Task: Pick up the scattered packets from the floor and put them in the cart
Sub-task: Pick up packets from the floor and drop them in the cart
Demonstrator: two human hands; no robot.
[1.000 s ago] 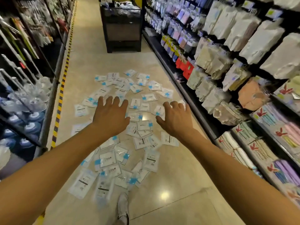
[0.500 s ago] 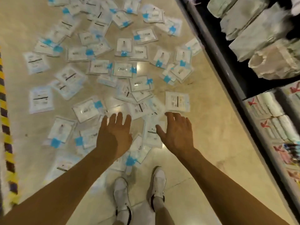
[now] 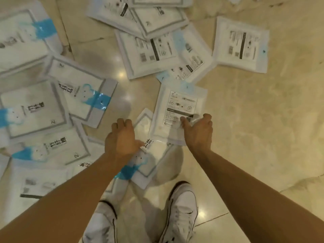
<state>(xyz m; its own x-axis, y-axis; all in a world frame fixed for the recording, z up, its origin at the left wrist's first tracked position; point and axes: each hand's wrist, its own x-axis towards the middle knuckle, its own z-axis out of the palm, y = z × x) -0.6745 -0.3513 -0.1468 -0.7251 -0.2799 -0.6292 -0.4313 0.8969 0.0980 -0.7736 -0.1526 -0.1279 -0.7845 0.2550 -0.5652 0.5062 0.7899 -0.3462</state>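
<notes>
Several white packets lie scattered on the beige floor, some face up with a blue band, some showing a printed back label. My right hand pinches the lower right part of a label-side packet between thumb and fingers. My left hand is curled over the left edge of a blue-banded packet, with its thumb on the packet's face. That packet lies partly under the one my right hand holds. The cart is out of view.
My two white shoes stand just below the hands, the left one partly under my left arm. More packets crowd the left side and top. Bare glossy floor fills the right.
The view has dropped close to the floor and the shelves have left the frame. Both hands went from open and reaching to curled on packets right in front of my feet.
</notes>
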